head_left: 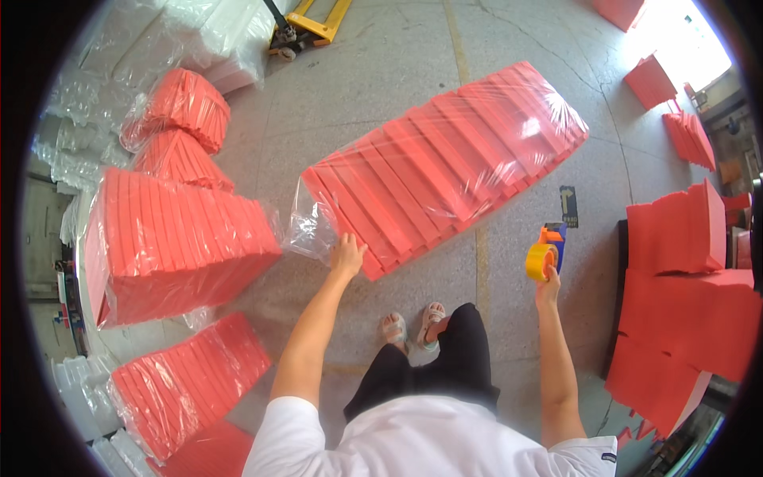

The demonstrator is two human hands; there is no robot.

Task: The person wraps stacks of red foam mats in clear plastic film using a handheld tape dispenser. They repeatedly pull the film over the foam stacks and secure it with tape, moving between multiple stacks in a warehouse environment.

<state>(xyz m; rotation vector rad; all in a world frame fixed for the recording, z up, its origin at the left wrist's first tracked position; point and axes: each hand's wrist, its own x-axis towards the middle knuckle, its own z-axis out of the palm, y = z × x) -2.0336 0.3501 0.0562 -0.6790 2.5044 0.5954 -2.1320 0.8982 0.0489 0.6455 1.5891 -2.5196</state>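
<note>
Grey concrete floor (358, 79) takes up most of the room. Biggest thing out on it, approx. mid-scene, is a long block of red foam-like slabs in clear plastic film (445, 167). It lies ahead of the person's feet, long axis on a slant: near-L end to far-R end. Over on the L, a bulky bundle of upright red slabs, also film-wrapped (183, 238), stands near the block's near-L end, w/ a gap btwn.

Loose, crumpled clear film (314, 226) sticks out past that same end, on the L. Next size down: a blue-and-orange tape dispenser w/ a fat yellow roll (545, 256), off to the R, well apart from the film end & nearer than the block's far-R end.

Hands last. L hand (347, 256) is the nearer one by a lot: fingers on the block's near-L end, loose film just to their L. Can't tell if they're pinching film or only resting there. R hand (548, 286) has the dispenser firmly grasped, held clear of the block, so block & film both lie L of that grip.
</note>
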